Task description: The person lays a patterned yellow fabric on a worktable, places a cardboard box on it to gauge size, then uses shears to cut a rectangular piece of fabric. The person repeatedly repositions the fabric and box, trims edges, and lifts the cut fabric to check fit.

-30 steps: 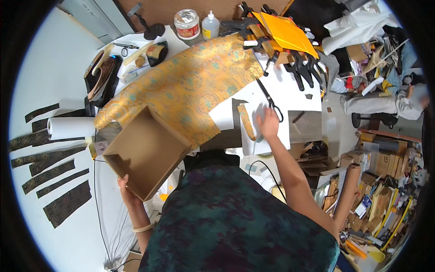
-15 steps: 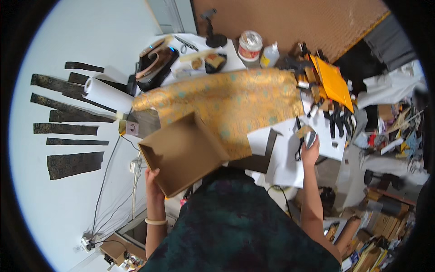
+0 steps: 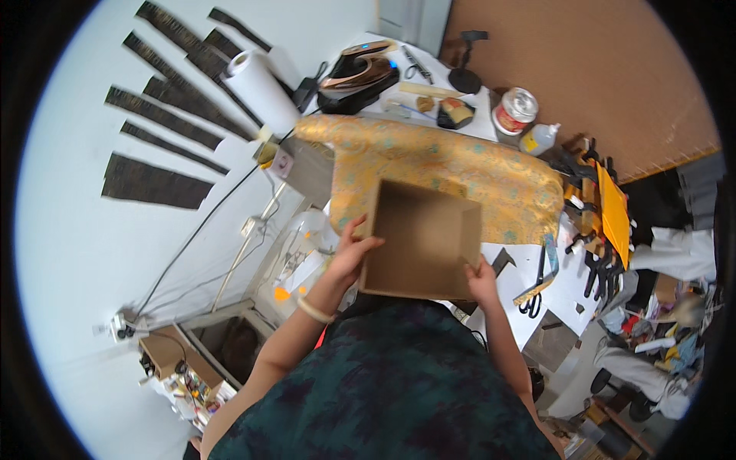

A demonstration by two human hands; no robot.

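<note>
An open, shallow cardboard box (image 3: 423, 244) is held in front of my body, its hollow side facing up toward me. My left hand (image 3: 354, 251) grips its left wall, the thumb over the rim and the fingers along the outside. At the lower right corner my right hand (image 3: 481, 282) is closed on the rim. Beneath and beyond the box lies gold patterned fabric (image 3: 506, 184), rolled up along its far edge. To the right of my right hand, black-handled scissors (image 3: 530, 305) rest on white paper (image 3: 512, 326), beside a narrow patterned strip (image 3: 534, 290).
A clothes iron (image 3: 360, 77) stands at the far left of the table. A white tub (image 3: 515, 112) and a squeeze bottle (image 3: 540, 139) stand at the back. Black clamps (image 3: 602, 268) crowd around a yellow panel (image 3: 613, 211) on the right. Dark strips (image 3: 157, 182) hang on the left wall.
My right hand has left the paper on the right and taken hold of the box. The box has turned and come to the middle of my body. The view has swung round.
</note>
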